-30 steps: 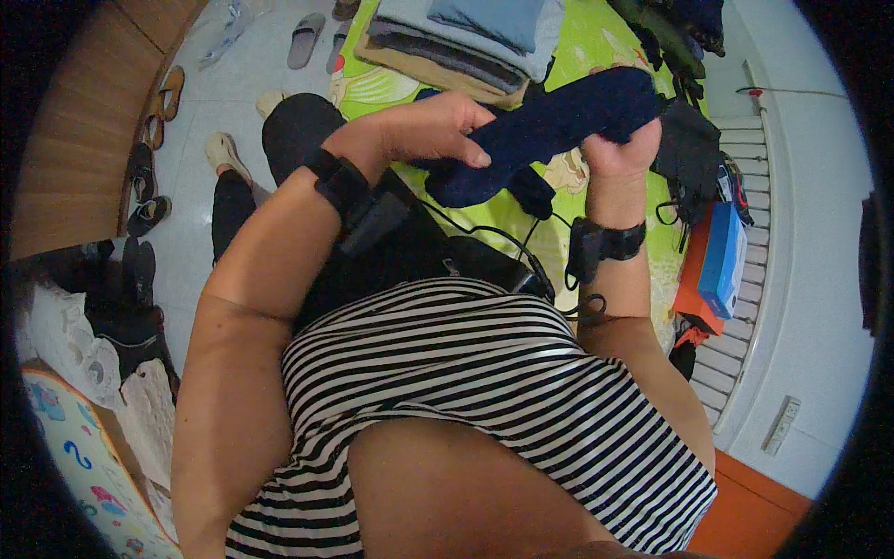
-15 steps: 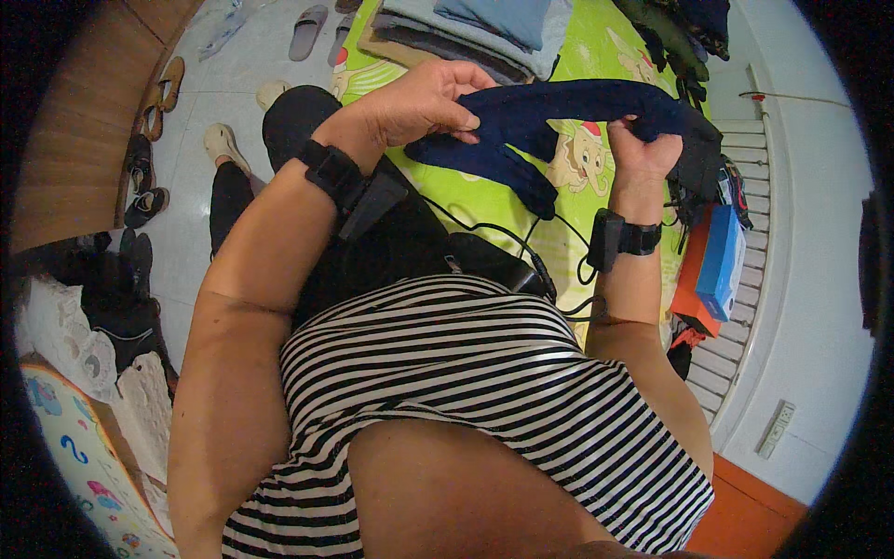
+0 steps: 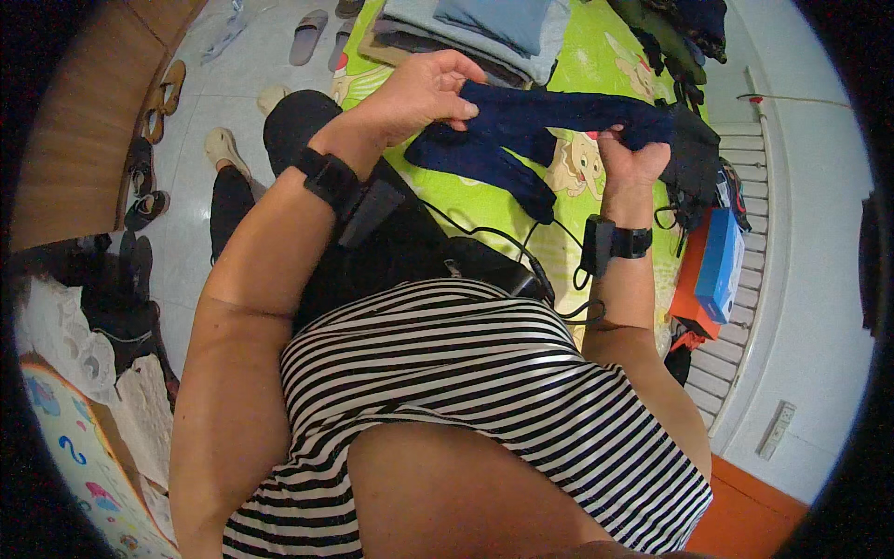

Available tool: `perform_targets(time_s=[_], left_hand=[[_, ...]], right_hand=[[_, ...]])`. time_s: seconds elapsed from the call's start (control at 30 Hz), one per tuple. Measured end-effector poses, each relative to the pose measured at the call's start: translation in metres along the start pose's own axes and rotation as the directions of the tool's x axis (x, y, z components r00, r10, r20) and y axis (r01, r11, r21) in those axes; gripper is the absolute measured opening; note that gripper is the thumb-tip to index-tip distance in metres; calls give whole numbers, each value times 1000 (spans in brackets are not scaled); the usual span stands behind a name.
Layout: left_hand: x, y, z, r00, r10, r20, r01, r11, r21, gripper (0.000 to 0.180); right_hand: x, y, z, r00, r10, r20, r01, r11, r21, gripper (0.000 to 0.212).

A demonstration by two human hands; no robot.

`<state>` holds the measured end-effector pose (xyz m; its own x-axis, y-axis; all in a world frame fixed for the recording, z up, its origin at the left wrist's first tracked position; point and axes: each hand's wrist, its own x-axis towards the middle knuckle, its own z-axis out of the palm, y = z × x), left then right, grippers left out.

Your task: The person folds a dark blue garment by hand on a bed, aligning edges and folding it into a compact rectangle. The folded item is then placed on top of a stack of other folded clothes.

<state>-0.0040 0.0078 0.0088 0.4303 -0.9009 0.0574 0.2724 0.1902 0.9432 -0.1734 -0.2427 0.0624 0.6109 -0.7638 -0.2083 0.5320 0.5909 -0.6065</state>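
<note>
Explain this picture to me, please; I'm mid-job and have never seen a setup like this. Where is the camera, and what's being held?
There is no machine arm here: these are a person's own bare hands, with a black band strapped on each wrist. The view comes from a wide fisheye camera worn on the head, looking down past the black-and-white striped top, so straight edges bend near the rim.

The left hand pinches a navy garment and the right hand grips its far end, stretching it between them. I cannot tell exactly what garment it is.

Below is a green cartoon-print cover. A stack of folded clothes lies at its far side, and a blue box stands near its right edge.
</note>
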Motion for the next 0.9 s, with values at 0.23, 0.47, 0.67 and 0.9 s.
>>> perform_targets(time_s=[0.23,0.47,0.67,0.9], left_hand=[[4,-3,-16,974,16,-225,-1,998,67,25],[6,-6,-27,875,277,-396,-64,879,473,25],[8,19,5,986,129,-108,-67,891,449,20],[6,20,30,973,231,18,-186,730,657,22]], right_hand=[[-9,2,3,990,135,-32,-136,990,-34,24],[-29,21,16,971,238,26,-212,905,-370,25],[-47,65,33,950,262,172,-64,701,-711,22],[-61,92,55,898,349,268,-13,631,-776,14]])
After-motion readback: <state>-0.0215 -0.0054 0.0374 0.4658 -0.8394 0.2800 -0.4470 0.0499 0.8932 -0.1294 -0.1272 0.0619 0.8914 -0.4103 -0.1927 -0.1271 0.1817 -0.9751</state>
